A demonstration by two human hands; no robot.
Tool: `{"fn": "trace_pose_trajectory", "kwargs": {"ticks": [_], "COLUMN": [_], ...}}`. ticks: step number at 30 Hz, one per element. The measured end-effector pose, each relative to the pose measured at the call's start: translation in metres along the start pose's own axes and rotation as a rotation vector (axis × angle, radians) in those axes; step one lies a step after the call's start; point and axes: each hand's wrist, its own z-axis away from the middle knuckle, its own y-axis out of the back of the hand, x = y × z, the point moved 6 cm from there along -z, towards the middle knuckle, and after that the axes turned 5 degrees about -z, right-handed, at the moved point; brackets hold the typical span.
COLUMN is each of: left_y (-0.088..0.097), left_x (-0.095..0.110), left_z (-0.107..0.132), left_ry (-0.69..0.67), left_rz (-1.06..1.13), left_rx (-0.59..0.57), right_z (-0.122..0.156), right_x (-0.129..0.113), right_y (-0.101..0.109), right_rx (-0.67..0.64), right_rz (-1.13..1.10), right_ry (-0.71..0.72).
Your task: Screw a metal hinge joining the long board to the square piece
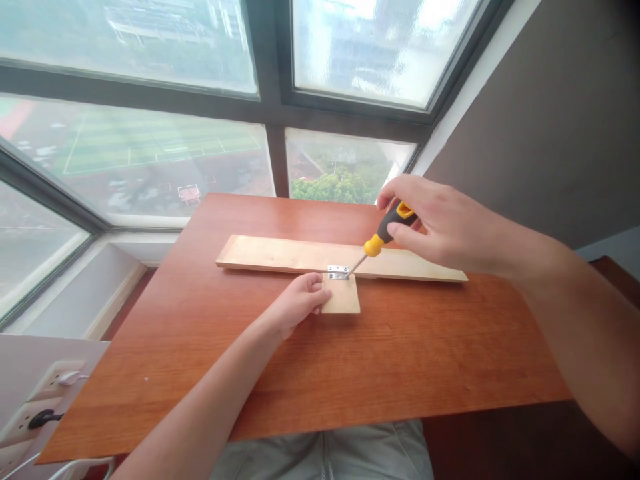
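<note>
My right hand [425, 217] grips the black and yellow handle of a screwdriver [374, 245], tilted down to the left. Its tip meets the lower right part of a small silver hinge [339, 268]. That hinge spans a long pale wooden board [280, 255] and a small square wooden piece [343, 297] on the near side. With thumb and fingers, my left hand [303, 297] pinches the left edge of the square piece. Whether a screw sits under the tip is too small to tell.
A reddish-brown wooden table [400, 353] carries the boards, its near edge close to my lap. Windows with dark frames [277, 113] rise behind it. Wall sockets [37, 407] with plugs and cables are at the lower left, a grey wall [550, 133] at the right.
</note>
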Motion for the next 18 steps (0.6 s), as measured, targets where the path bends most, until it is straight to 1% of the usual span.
{"fn": "trace_pose_trajectory", "kwargs": {"ticks": [2,4,6,8,10,12,15,16,18], "left_y": [0.001,0.002,0.002,0.001,0.001,0.001,0.001,0.001,0.0], "left_x": [0.0,0.0,0.001,0.001,0.002,0.002,0.003,0.003,0.003], "left_z": [0.0,0.0,0.0,0.0,0.001,0.001,0.001,0.001,0.002], "left_ry": [0.005,0.014,0.017,0.015,0.017,0.023,0.03,0.032,0.038], "left_rz": [0.006,0.022,0.041,0.052,0.054,0.05,0.05,0.053,0.06], "left_rx": [0.005,0.005,-0.005,-0.011,-0.014,-0.015,-0.018,-0.02,-0.025], "right_z": [0.001,0.0,-0.003,-0.004,-0.004,-0.004,-0.005,-0.006,-0.008], "right_x": [0.0,0.001,0.001,0.0,-0.002,-0.005,-0.011,-0.012,-0.011], "right_y": [0.001,0.001,-0.001,-0.001,0.0,0.0,-0.002,-0.003,-0.002], "right_rx": [-0.042,-0.036,0.007,0.057,0.074,0.032,-0.056,-0.056,0.013], "right_rz": [-0.102,-0.118,-0.047,0.076,0.164,0.148,0.021,0.015,0.1], "right_ry": [0.045,0.047,0.024,-0.022,-0.068,-0.076,-0.007,0.005,-0.028]}}
